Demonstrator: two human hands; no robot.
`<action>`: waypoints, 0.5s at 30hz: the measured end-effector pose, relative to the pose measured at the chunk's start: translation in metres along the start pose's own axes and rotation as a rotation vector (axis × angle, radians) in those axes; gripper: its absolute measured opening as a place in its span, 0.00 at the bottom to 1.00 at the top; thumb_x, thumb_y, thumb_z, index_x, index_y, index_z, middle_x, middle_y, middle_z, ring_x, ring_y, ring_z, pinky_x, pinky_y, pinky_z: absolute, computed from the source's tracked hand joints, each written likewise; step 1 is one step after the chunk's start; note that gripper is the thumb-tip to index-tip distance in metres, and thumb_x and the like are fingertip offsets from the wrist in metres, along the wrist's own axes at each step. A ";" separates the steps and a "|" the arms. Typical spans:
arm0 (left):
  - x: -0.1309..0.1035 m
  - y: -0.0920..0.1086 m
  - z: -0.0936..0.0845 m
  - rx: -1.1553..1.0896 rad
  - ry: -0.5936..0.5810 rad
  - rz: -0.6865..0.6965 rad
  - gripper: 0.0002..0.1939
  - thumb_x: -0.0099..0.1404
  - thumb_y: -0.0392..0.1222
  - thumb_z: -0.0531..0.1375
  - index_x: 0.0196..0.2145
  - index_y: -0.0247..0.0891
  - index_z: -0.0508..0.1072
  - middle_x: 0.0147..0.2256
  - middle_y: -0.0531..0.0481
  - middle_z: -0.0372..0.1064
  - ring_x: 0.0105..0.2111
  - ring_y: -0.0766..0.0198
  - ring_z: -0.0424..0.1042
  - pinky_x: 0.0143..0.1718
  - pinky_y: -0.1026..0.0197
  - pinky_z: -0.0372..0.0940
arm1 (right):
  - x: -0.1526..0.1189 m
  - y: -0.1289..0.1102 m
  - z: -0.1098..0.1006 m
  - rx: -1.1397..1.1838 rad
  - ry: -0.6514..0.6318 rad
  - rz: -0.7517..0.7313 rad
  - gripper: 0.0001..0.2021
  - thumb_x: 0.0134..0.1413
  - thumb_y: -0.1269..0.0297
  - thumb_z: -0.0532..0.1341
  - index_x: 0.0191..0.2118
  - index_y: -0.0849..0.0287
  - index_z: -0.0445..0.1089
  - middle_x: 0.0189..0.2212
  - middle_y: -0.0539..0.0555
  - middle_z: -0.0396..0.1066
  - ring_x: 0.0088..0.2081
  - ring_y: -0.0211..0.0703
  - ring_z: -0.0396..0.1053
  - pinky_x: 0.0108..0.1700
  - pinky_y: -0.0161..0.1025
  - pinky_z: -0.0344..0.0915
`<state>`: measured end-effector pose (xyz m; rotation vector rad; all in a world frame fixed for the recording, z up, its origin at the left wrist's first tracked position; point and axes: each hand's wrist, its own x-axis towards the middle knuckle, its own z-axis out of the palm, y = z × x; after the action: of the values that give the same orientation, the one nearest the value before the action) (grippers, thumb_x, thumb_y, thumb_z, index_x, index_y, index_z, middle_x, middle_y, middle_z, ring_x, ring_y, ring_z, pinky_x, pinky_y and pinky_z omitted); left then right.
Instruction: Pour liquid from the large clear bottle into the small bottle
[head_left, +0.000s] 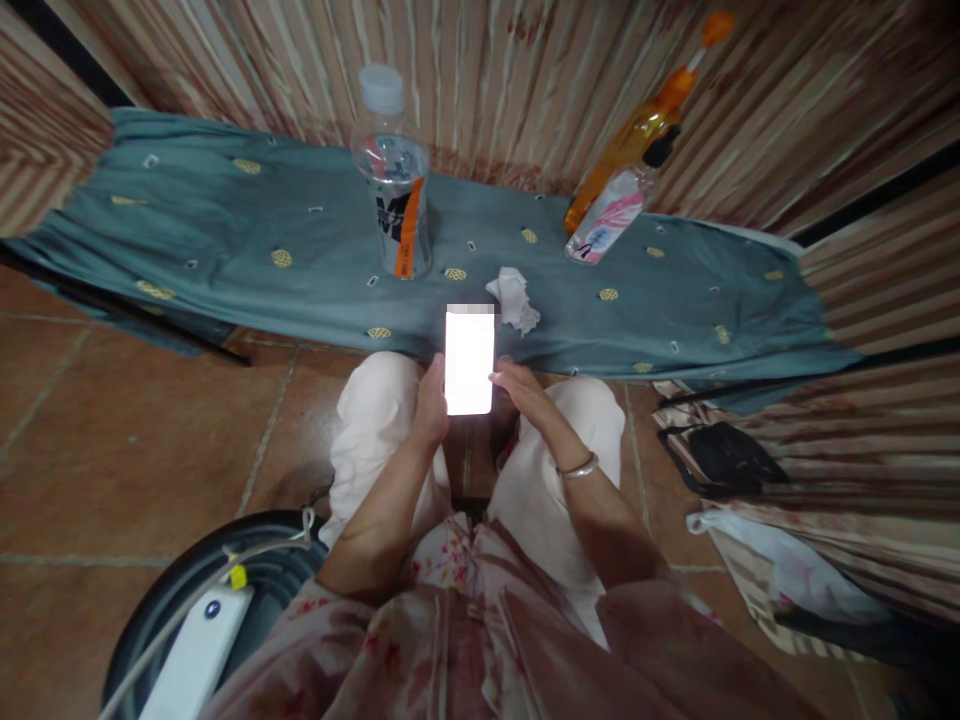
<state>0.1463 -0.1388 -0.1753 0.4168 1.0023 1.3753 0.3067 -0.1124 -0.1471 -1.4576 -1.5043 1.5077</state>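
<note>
A smartphone (469, 362) with a glaring white screen is held upright between my hands, above my knees. My left hand (431, 400) is wrapped round its left edge, the thumb along the side. At the lower right edge, my right hand (521, 388) grips the phone, its thumb at the screen and its other fingers mostly hidden behind. A crumpled white tissue (514, 298) lies on the cloth just beyond the phone. Farther off stands a clear plastic bottle (395, 190) with an orange and black label.
A green cloth with yellow prints (315, 220) covers the low bench ahead. On it are an orange pump bottle (622, 140) and a clear pump bottle (611, 215). A power strip (196, 650) with a cable rests on a round black base at lower left. A black bag (731, 455) lies right.
</note>
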 end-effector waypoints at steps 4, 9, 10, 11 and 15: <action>0.000 0.000 -0.001 0.007 -0.003 -0.012 0.35 0.56 0.72 0.67 0.38 0.34 0.81 0.40 0.40 0.84 0.48 0.47 0.82 0.49 0.52 0.75 | -0.002 -0.004 0.002 0.011 -0.020 0.027 0.10 0.49 0.53 0.59 0.28 0.53 0.69 0.29 0.49 0.71 0.37 0.46 0.67 0.39 0.39 0.62; 0.000 0.001 -0.001 0.018 0.001 -0.015 0.35 0.55 0.73 0.67 0.39 0.34 0.81 0.40 0.40 0.83 0.47 0.47 0.82 0.47 0.51 0.75 | -0.002 -0.002 0.004 0.012 -0.006 0.055 0.09 0.50 0.55 0.59 0.27 0.53 0.69 0.27 0.48 0.70 0.34 0.44 0.66 0.36 0.38 0.62; 0.000 0.000 -0.001 0.020 0.002 -0.011 0.35 0.56 0.72 0.66 0.39 0.34 0.81 0.40 0.40 0.83 0.47 0.47 0.82 0.47 0.51 0.75 | -0.002 -0.003 0.004 0.015 -0.007 0.055 0.09 0.50 0.55 0.59 0.27 0.54 0.69 0.26 0.48 0.70 0.33 0.44 0.66 0.35 0.37 0.62; 0.000 0.000 -0.001 0.021 0.004 -0.008 0.34 0.57 0.72 0.66 0.39 0.34 0.81 0.40 0.40 0.83 0.47 0.47 0.82 0.47 0.51 0.75 | -0.003 -0.003 0.004 0.017 -0.010 0.054 0.09 0.50 0.56 0.59 0.28 0.54 0.70 0.26 0.48 0.70 0.33 0.44 0.66 0.35 0.37 0.62; 0.002 -0.002 -0.003 0.028 0.008 -0.002 0.31 0.61 0.70 0.64 0.39 0.35 0.80 0.38 0.42 0.83 0.46 0.49 0.82 0.45 0.53 0.75 | -0.005 -0.009 0.003 0.015 -0.028 0.033 0.09 0.49 0.56 0.59 0.28 0.55 0.70 0.27 0.48 0.70 0.33 0.43 0.66 0.35 0.37 0.61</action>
<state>0.1446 -0.1385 -0.1791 0.4312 1.0291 1.3640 0.3030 -0.1157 -0.1379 -1.4656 -1.4883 1.5615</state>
